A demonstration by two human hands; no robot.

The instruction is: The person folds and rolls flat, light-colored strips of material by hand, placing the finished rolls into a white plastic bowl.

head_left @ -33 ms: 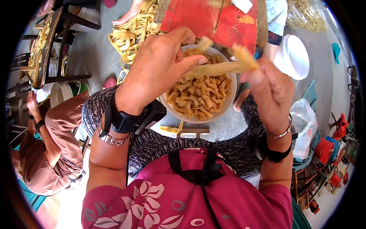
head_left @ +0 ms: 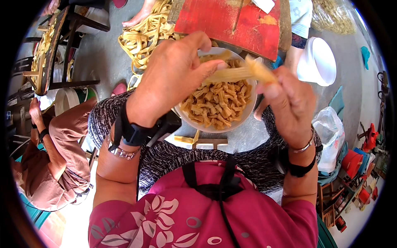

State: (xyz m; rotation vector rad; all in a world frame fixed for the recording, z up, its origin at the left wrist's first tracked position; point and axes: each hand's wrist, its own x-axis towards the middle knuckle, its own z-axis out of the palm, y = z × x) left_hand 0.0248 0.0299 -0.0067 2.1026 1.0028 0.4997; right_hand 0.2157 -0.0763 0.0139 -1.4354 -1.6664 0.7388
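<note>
A white bowl (head_left: 217,126) full of short, chopped pieces of yellowish-brown dried strip (head_left: 215,103) sits between my knees. My left hand (head_left: 175,74), fingers curled, pinches one end of a long, flat yellowish strip (head_left: 231,74) over the bowl's far half. My right hand (head_left: 289,99) grips the strip's other end, which bends up in a blurred tip at the bowl's right rim. The strip's left end is partly hidden by my left fingers.
A worn red board (head_left: 223,20) lies beyond the bowl, beside a heap of long strips (head_left: 144,45). A co-worker (head_left: 53,165) sits at left near a bucket (head_left: 66,101). White buckets (head_left: 316,62), plastic bags (head_left: 328,140) and assorted items line the right; another person's bare foot shows at the top.
My right hand and the strip's right end have shifted slightly left, toward my left hand, which has moved very little.
</note>
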